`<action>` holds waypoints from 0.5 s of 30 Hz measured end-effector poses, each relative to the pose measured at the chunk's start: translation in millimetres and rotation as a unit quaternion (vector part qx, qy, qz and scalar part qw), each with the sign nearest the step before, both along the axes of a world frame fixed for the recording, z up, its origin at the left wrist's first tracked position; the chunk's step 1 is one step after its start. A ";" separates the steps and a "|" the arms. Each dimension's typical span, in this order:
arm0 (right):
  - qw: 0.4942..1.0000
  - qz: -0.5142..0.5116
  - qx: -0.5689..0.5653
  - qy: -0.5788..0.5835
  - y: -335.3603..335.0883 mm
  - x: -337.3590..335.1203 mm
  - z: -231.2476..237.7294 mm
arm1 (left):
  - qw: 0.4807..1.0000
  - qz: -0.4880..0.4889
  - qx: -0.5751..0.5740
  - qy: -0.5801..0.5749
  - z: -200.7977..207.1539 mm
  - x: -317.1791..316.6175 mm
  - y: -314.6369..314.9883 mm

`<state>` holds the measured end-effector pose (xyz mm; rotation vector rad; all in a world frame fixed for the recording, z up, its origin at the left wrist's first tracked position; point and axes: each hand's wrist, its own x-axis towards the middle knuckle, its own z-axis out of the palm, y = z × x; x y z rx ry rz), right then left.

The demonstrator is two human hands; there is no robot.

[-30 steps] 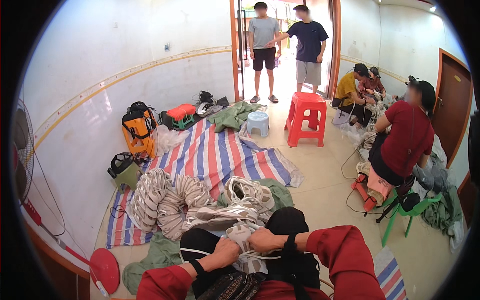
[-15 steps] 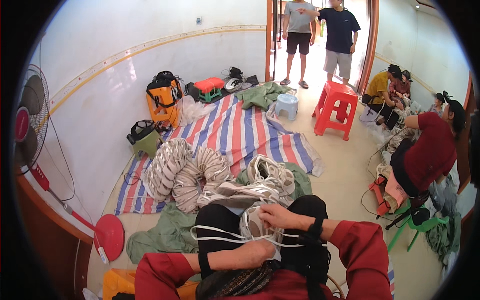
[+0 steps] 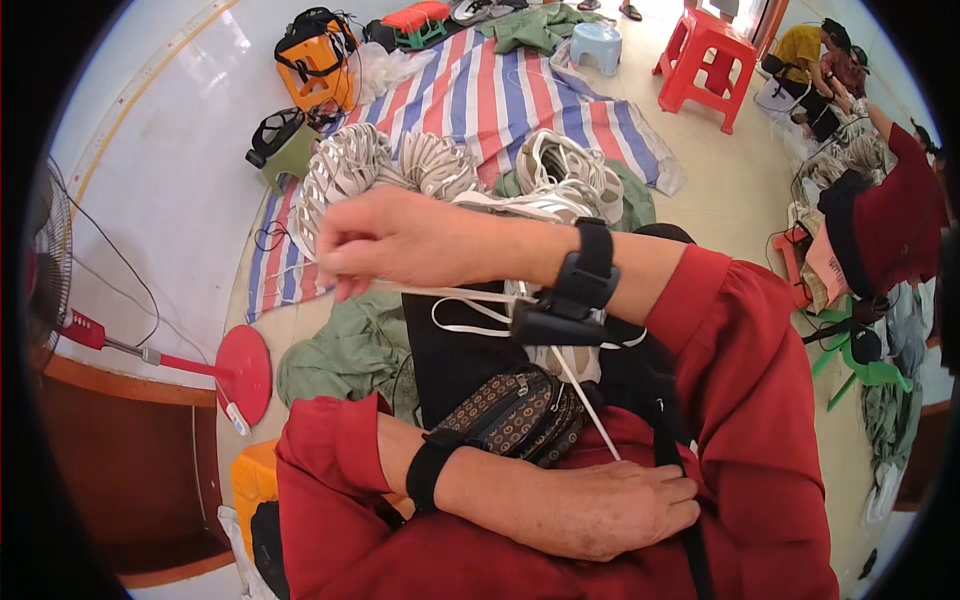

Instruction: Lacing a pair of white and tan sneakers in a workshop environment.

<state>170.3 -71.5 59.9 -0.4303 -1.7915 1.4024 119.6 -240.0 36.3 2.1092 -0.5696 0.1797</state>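
My arms are crossed over my lap. My right hand (image 3: 375, 240) is out to the left, its fingers closed on a white shoelace (image 3: 470, 328) that runs back toward my lap. Low on the right, by my body, my left hand (image 3: 620, 508) pinches another length of the lace, pulled taut. Both lengths lead toward a light sneaker (image 3: 577, 362) between my thighs, mostly hidden behind my right wrist and its black strapped device (image 3: 575, 290). A patterned waist bag (image 3: 520, 412) lies against my belly. Beyond my right forearm are more laced sneakers (image 3: 565, 175).
Stacked shoe pieces (image 3: 345, 175) lie on a striped sheet (image 3: 470, 95). A red stool (image 3: 708, 65) and a blue stool (image 3: 597, 48) stand beyond. At left is a fan with a red base (image 3: 244, 378). People (image 3: 885, 215) sit working at right.
My right hand has swept from the sneaker out to the left, and my left hand has drawn back to the lower right, so the laces are stretched apart. The view has tilted downward.
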 end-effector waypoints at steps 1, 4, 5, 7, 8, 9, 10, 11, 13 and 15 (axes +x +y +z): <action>0.997 -0.041 -0.002 -0.062 -2.1 11.0 -12.3 | 1.000 0.014 0.003 -0.001 7.7 2.0 2.2; 0.960 -0.174 0.044 -0.216 -8.0 65.5 -60.2 | 0.976 0.110 -0.071 -0.173 10.9 19.2 20.7; 0.945 -0.199 0.000 -0.261 -13.6 87.7 -72.6 | 0.966 0.139 -0.104 -0.193 17.3 26.2 31.5; 0.912 -0.238 -0.047 -0.330 -32.7 126.8 -94.1 | 0.952 0.210 -0.122 -0.189 43.0 32.3 51.7; 0.895 -0.261 -0.053 -0.359 -49.2 147.2 -106.5 | 0.949 0.242 -0.111 -0.169 55.4 34.8 61.4; 0.893 -0.262 -0.056 -0.361 -67.7 163.4 -123.5 | 0.941 0.262 -0.140 -0.161 62.7 41.1 70.5; 0.866 -0.260 0.055 -0.423 -88.5 174.4 -144.3 | 0.931 0.288 -0.167 -0.152 68.1 46.3 81.4; 0.824 -0.256 0.163 -0.479 -110.9 182.2 -165.4 | 0.920 0.314 -0.129 -0.196 65.9 56.2 98.6; 0.757 -0.212 0.206 -0.582 -145.1 166.3 -166.0 | 0.912 0.360 -0.077 -0.178 55.7 66.8 143.5; 0.728 -0.193 0.154 -0.639 -177.2 158.8 -155.7 | 0.912 0.396 -0.014 -0.108 25.2 73.6 185.0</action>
